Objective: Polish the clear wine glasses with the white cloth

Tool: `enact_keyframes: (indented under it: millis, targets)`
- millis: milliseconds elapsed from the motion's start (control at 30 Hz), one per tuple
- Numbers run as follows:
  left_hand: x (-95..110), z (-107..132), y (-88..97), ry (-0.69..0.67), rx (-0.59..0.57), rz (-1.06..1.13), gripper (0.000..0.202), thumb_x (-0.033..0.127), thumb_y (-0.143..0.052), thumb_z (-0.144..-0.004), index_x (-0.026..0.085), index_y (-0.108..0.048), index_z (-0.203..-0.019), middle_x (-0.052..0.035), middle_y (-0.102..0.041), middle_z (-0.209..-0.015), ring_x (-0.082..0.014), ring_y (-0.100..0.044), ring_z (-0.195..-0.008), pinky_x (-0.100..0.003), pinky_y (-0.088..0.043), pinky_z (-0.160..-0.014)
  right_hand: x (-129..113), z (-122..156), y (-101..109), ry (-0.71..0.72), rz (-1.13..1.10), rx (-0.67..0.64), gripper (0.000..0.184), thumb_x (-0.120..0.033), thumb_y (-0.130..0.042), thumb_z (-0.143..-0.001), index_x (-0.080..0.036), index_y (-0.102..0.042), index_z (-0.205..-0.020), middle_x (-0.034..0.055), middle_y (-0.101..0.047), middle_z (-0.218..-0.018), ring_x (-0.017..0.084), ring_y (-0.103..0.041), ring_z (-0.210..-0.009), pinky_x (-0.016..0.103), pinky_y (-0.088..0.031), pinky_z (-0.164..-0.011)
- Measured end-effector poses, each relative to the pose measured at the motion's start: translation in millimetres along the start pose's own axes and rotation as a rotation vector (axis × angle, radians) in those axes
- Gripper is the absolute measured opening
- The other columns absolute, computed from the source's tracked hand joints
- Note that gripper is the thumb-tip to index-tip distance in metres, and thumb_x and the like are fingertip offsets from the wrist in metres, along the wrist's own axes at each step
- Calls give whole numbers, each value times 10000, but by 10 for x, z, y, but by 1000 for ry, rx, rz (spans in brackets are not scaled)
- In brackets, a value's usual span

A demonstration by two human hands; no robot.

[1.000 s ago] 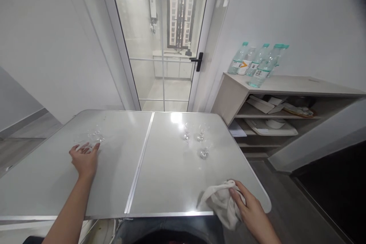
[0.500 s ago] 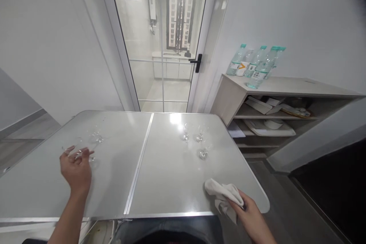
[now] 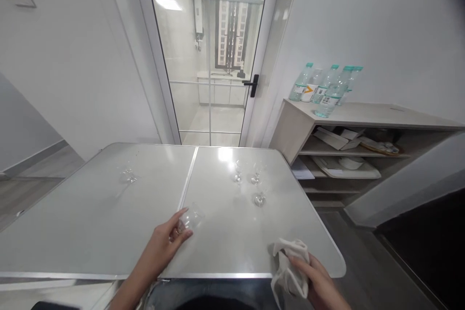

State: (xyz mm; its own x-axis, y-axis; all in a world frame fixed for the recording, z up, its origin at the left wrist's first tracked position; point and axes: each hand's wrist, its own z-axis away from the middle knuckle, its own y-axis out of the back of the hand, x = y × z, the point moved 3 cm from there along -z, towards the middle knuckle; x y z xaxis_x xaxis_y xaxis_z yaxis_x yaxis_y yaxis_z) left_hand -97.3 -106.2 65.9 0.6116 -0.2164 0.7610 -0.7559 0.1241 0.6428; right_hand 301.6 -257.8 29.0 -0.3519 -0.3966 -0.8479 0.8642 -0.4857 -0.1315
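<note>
My left hand (image 3: 163, 244) is closed round a small clear stemmed glass (image 3: 189, 218), held tilted above the grey table (image 3: 90, 232) near its middle seam. My right hand (image 3: 313, 278) grips a white cloth (image 3: 288, 266) at the table's near right corner. Three more small clear glasses (image 3: 250, 179) stand together on the right half of the table. One further glass (image 3: 128, 174) stands alone on the left half.
A wooden shelf unit (image 3: 363, 116) stands to the right, with several water bottles (image 3: 325, 87) on top and papers and trays inside. A glass door (image 3: 209, 53) with a black handle is behind the table. The floor drops away beyond the table's right edge.
My left hand picked a glass up from the left half of the table and carried it right toward the middle. My right hand drew the cloth slightly nearer to me.
</note>
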Motion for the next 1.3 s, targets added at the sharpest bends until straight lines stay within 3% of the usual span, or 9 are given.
enact_keyframes:
  millis: [233, 433, 500, 633, 767, 900, 1033, 1167, 1300]
  targets:
    - [189, 163, -164, -8, -159, -3, 639, 448, -733, -825, 293, -611, -1433, 5, -634, -720, -180, -598, -635, -284, -503, -678, 33, -92, 47, 44, -23, 206, 603, -555, -845, -662, -164, -749, -1111, 114, -789, -1165, 365, -729, -1128, 383, -638, -837]
    - [295, 175, -251, -29, -290, -41, 555, 440, -779, -770, 277, -709, -1296, 2, -660, -683, -194, -602, -637, -288, -437, -661, 59, 22, -553, 305, 11, 227, 664, -615, -750, -760, -186, -646, -1256, 104, -763, -1145, 316, -727, -1046, 358, -614, -844]
    - [361, 165, -320, -47, -334, -19, 586, 462, -793, -759, 267, -709, -1305, 8, -640, -653, -184, -571, -609, -281, -405, -636, 142, 144, -890, 467, 177, 90, 590, -632, -714, -830, -208, -628, -1230, 86, -745, -1132, 272, -698, -1019, 328, -575, -903]
    - [545, 150, -316, -69, -372, 32, 580, 478, -791, -766, 253, -719, -1296, 32, -548, -586, -156, -469, -565, -264, -314, -579, 309, 335, -1431, 575, 404, -349, 549, -667, -553, -931, -215, -576, -1241, 47, -691, -892, 206, -643, -726, 285, -553, -708]
    - [742, 180, -144, -72, -535, 127, 459, 482, -803, -759, 219, -781, -1135, 47, -446, -573, -125, -356, -562, -258, -256, -554, 192, 371, -1501, 708, 414, -623, 968, -675, -523, -926, -176, -101, -1640, 69, -661, -993, 226, -651, -823, 371, -550, -870]
    - [897, 205, -61, -84, -712, 279, 423, 567, -832, -702, 183, -811, -878, 36, -425, -549, -116, -318, -556, -269, -248, -533, 91, 361, -1468, 708, 609, -926, 977, -488, -510, -981, -207, 143, -1651, 42, -681, -990, 212, -655, -841, 403, -552, -906]
    - [856, 172, -147, 82, -753, 364, 511, 596, -853, -648, 180, -826, -944, 33, -453, -520, -110, -346, -499, -259, -243, -479, -22, 322, -1483, 957, 827, -969, 930, -299, -574, -891, -217, -86, -1679, 109, -739, -1107, 274, -703, -993, 454, -557, -970]
    - [757, 195, -263, 260, -884, 465, 561, 643, -749, -751, 158, -821, -1025, 26, -462, -497, -101, -349, -418, -247, -216, -415, -100, 323, -1482, 1259, 916, -953, 763, -187, -555, -853, -311, -409, -1591, 106, -726, -1266, 279, -681, -1128, 601, -383, -1167]
    - [730, 207, -254, -47, -679, 292, 474, 576, -701, -851, 169, -791, -1078, 17, -529, -549, -111, -418, -482, -237, -290, -476, -66, 270, -1473, 957, 561, -664, 574, -354, -560, -957, -269, -523, -1523, 120, -723, -1254, 283, -682, -1134, 516, -445, -1139]
